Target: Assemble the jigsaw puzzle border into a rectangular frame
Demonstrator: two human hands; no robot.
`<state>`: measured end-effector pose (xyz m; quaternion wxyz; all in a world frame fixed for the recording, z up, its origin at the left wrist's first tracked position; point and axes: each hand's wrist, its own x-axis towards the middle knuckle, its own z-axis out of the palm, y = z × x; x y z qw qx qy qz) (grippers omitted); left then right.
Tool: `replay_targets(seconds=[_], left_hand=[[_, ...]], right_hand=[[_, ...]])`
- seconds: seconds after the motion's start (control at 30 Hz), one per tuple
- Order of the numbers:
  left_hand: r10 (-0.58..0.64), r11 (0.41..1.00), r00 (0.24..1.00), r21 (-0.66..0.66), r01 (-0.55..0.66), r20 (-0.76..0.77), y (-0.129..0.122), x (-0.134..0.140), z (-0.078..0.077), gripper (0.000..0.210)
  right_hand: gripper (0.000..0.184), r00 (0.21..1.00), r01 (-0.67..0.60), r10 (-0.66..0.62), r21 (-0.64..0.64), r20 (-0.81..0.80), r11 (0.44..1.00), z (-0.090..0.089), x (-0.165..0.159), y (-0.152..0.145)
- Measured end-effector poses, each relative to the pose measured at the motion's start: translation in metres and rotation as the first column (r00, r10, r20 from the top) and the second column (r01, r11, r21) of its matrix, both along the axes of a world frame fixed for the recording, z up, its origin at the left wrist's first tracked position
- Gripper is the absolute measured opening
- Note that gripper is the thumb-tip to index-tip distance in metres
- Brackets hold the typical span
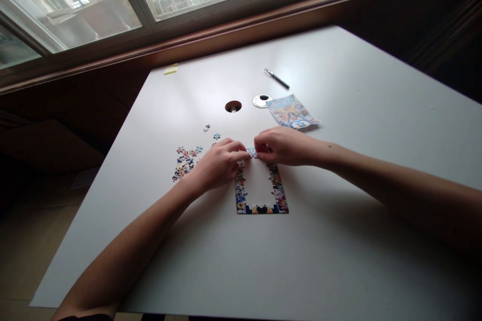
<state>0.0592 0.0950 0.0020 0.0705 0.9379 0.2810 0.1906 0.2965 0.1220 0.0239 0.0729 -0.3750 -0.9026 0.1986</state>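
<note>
A jigsaw puzzle (279,193) lies flat on the white table, with its border joined and the middle showing bare tabletop. At its far edge, my left hand (220,163) has its fingers bent together, their tips on the top-row pieces near the left corner. My right hand (278,145) is curled, thumb and fingertips pinched on the same top edge just to the right. Between the two hands a short stretch of light-blue border (252,152) shows. Both far corners are partly covered by my fingers. Loose jigsaw pieces (185,164) are heaped left of my left hand.
Past my right hand lies a picture sheet (291,112), slightly curled. Behind it are a black pen (276,78) and a round metal grommet cover (261,101). An open cable hole (233,106) is in the table (339,261). A few stray pieces (217,136) sit beyond the heap.
</note>
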Motion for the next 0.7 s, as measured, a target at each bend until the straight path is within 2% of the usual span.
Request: replay_targets(seconds=[0.17,0.43,0.7], left_hand=[[0.001,1.0,1.0,-0.001,-0.001,0.002,0.001,0.0,-0.001,0.041],[0.003,1.0,1.0,-0.01,-0.003,0.007,0.0,0.0,0.0,0.043],[0.015,0.999,0.994,0.051,-0.01,-0.105,-0.004,0.002,0.003,0.04]], right_hand=[[0.011,1.0,0.014,-0.014,-0.006,-0.003,1.0,0.001,0.0,0.0],[0.019,1.0,0.0,0.0,-0.002,-0.003,1.0,0.005,-0.002,-0.002],[0.023,0.995,-0.044,0.038,0.068,0.088,0.997,0.013,-0.002,-0.008]])
